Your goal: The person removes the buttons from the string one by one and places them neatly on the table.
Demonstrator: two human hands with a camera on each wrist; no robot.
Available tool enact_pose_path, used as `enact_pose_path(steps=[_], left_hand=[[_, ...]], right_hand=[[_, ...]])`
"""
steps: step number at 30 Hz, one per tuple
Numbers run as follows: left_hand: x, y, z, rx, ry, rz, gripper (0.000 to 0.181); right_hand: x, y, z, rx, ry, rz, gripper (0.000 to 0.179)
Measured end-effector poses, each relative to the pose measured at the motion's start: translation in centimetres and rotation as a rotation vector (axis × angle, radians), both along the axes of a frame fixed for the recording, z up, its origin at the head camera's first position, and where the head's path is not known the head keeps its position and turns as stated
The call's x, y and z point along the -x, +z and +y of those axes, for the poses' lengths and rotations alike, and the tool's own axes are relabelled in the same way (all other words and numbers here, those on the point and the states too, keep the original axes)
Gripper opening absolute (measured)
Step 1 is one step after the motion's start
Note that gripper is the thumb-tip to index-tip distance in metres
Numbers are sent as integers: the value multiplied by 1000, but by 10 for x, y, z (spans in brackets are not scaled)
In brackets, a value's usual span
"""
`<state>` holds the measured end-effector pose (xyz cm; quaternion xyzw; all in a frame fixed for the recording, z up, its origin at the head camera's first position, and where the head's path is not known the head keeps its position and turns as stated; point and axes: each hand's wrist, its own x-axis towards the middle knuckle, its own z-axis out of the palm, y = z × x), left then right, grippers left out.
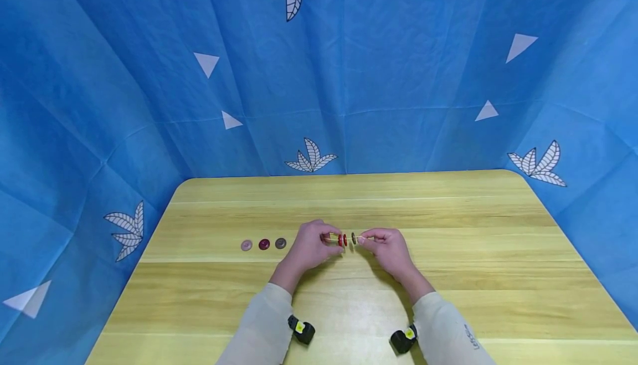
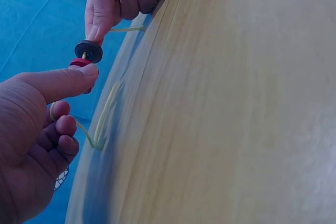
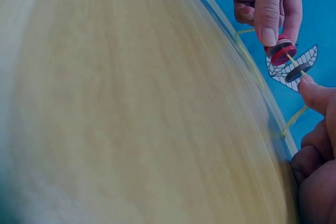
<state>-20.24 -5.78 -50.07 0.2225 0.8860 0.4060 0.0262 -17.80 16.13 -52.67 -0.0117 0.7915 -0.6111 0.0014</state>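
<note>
Above the table, my left hand [image 1: 313,243] holds a small stack of buttons between thumb and fingers, a red button [image 3: 283,55] at its outer end. A yellow cord [image 3: 291,59] runs out of that stack through a dark grey-brown button [image 1: 354,238], which sits apart from the red one. Just beyond the dark button, my right hand [image 1: 391,251] pinches the cord between thumb and index finger. Lower down, loose cord [image 2: 107,106] trails from the left hand onto the tabletop. The left thumb partly hides the stack in the left wrist view.
Left of the left hand, a pink button [image 1: 246,245], a dark red button [image 1: 264,244] and a grey-brown button [image 1: 281,243] lie in a row on the wooden table [image 1: 448,210]. A blue patterned curtain [image 1: 399,77] stands behind the table and along its sides.
</note>
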Motion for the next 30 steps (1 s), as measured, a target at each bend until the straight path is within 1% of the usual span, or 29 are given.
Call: enact_pose_path(steps=[7,16,20,26,30], left_hand=[[1,-3,-2,9,21,-5,33],[-1,2,-6,-12,21,-26,33],[-1,4,-8,-19,20,-19,32],[0,6,-11,-9,50,-44,31],[1,6,-13,6,62,-36,29]], right_hand=[[0,1,0,-4,6,5,3],[0,2,1,-2,11,3,4],[0,1,0,-13,5,11,4],[1,0,1,-19,9,11,4],[2,1,1,-12,17,9,7]])
